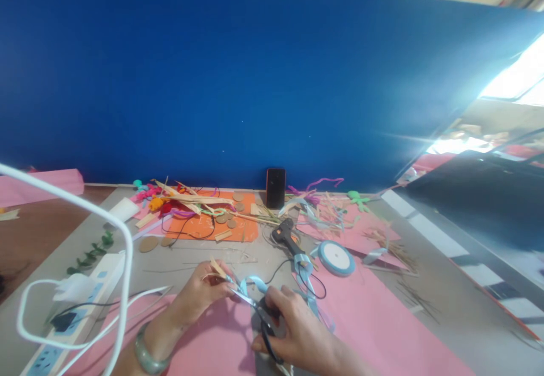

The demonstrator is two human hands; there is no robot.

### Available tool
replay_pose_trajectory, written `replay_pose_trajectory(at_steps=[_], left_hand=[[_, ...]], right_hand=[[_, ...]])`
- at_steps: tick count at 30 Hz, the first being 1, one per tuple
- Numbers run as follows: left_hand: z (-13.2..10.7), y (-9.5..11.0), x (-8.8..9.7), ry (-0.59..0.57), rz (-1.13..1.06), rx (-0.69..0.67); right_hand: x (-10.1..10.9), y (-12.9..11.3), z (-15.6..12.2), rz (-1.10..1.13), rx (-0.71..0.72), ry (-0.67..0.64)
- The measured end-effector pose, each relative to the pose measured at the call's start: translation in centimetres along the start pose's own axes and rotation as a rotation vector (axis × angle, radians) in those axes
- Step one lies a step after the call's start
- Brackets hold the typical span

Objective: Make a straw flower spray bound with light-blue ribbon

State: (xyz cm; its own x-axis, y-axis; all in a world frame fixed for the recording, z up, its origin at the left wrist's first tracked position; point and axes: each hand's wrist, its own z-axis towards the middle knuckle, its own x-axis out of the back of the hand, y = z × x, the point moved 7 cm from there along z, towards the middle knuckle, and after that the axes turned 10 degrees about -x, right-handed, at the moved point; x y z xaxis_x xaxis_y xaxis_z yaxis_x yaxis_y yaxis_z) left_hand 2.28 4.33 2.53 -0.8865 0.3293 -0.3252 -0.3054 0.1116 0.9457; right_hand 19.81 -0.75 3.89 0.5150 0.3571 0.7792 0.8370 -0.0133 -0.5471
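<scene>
Black-handled scissors (267,330) are gripped in my right hand (297,325), their blades pointing left toward my other hand. Pinched in my left hand (208,285) is a small tan strip (218,268), with light blue ribbon at the fingertips. The scissor blades meet the ribbon there; whether they have cut it I cannot tell. From that spot the light blue ribbon (254,281) curls right toward a ribbon spool (336,257) lying flat. A black glue gun (289,237) lies just beyond my hands. Pink paper (204,342) spreads beneath them.
A phone (276,188) stands upright against the blue panel (238,81). Craft scraps lie over an orange sheet (187,230) at the back left. A power strip (80,319) with a white cable (128,274) runs along the left; more pink paper (382,313) is at right.
</scene>
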Motion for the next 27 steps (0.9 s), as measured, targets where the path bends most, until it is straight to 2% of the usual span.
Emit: replay_pose_trajectory(at_steps=[9, 16, 22, 27], left_hand=[[0.0, -0.4, 0.1, -0.016, -0.026, 0.008], [-0.1, -0.5, -0.2, -0.03, -0.049, 0.027], [0.0, -0.6, -0.4, -0.039, -0.097, 0.02], [0.0, -1.0, 0.1, 0.031, -0.089, 0.056]], right_hand=[[-0.1, 0.0, 0.3, 0.008, 0.014, 0.011], [-0.7, 0.8, 0.5, -0.04, 0.077, 0.085], [-1.1, 1.4, 0.9, -0.092, 0.067, 0.137], [-0.6, 0.2, 0.5, -0.075, 0.091, 0.088]])
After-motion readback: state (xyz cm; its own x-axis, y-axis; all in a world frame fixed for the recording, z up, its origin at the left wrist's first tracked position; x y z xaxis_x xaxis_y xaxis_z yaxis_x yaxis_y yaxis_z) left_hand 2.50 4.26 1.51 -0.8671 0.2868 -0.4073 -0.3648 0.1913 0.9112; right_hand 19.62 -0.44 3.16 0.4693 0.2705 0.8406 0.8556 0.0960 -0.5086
